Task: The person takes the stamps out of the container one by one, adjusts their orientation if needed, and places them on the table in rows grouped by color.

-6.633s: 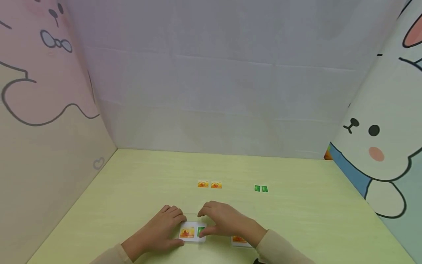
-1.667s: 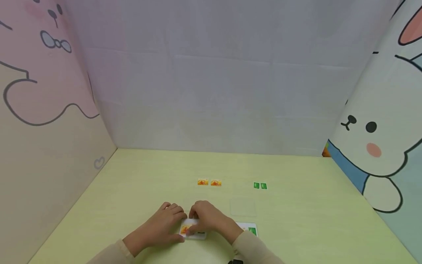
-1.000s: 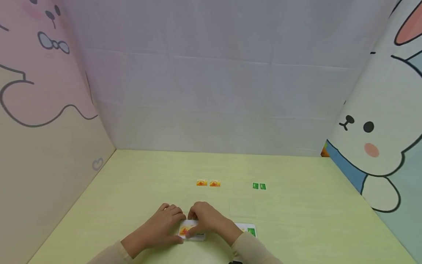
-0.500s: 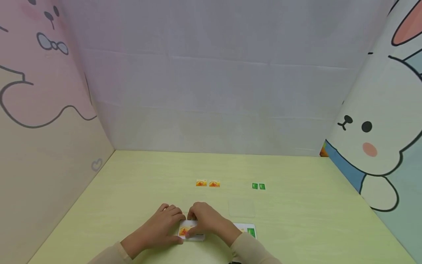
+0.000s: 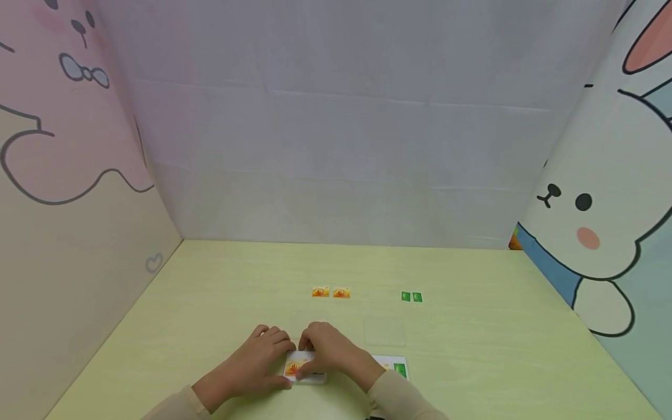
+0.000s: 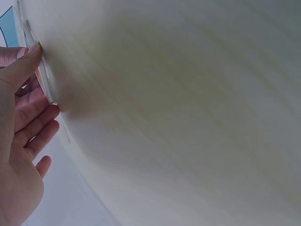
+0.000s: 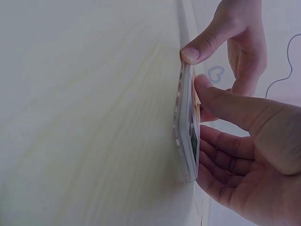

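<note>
My left hand holds the left end of a small flat white case, its thumb at the near corner and index finger at the far one. An orange stamp-like picture shows on the case. My right hand bends over the case, thumb on the orange picture and fingers at the far edge; I cannot tell whether it pinches a piece. Its fingers hide most of the case's right half. In the right wrist view, the case appears edge-on, with a bit of green picture beside the right fingers.
A second white case with a green picture lies partly under my right forearm. Behind it is a clear rectangular sheet. Farther back lie two orange stamp-like pieces and two green ones. Printed walls enclose the table.
Since the oldest frame, my right hand has moved left and lowered onto the case, uncovering the second case's green end and the clear sheet. Over the last second both hands stay nearly still.
</note>
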{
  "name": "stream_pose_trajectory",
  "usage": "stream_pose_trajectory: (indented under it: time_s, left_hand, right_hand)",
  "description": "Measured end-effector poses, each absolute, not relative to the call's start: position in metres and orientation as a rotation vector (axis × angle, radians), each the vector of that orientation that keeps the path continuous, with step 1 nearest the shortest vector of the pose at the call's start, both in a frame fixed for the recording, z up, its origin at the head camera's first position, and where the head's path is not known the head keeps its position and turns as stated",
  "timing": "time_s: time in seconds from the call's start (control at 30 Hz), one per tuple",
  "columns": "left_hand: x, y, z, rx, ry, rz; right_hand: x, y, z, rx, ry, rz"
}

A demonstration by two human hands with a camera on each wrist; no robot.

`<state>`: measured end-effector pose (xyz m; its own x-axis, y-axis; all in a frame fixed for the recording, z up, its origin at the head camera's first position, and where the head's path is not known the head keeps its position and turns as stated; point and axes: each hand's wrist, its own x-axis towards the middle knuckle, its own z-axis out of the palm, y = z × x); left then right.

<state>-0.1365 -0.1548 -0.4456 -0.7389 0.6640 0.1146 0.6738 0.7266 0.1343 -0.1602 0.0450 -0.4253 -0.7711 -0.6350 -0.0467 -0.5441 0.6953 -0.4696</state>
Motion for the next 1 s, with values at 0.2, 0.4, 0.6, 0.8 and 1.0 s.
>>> stream_pose_trajectory:
  time_s: [0.2, 0.4, 0.6, 0.8, 1.0]
  left_hand:
    - [-0.1374, -0.1547, -0.4465, -1.114, -2.862, -0.246]
    - [-0.1384, -0.1546, -0.4455, -1.123, -2.852, -0.246]
    - [-0.1376, -0.1545, -0.446, -1.142, -2.804, -0.254]
    - [-0.138, -0.1547, -0.4457, -1.114, -2.855, -0.256]
    - [-0.1372, -0.1549, -0.4475, -1.11, -2.854, -0.252]
  right_hand:
    - [-0.1613, 0.0464, -0.4255, -0.936, 2.679, -0.678]
    - [-0.1636, 0.0471, -0.4273, -0.946, 2.672, -0.696]
    - [-0.1642, 0.0471, -0.4285, -0.936, 2.665, -0.686]
    - [-0.1647, 0.0475, -0.4279, -0.942, 2.659, -0.688]
    - [-0.1651, 0.0487, -0.4295, -0.941, 2.648, -0.702]
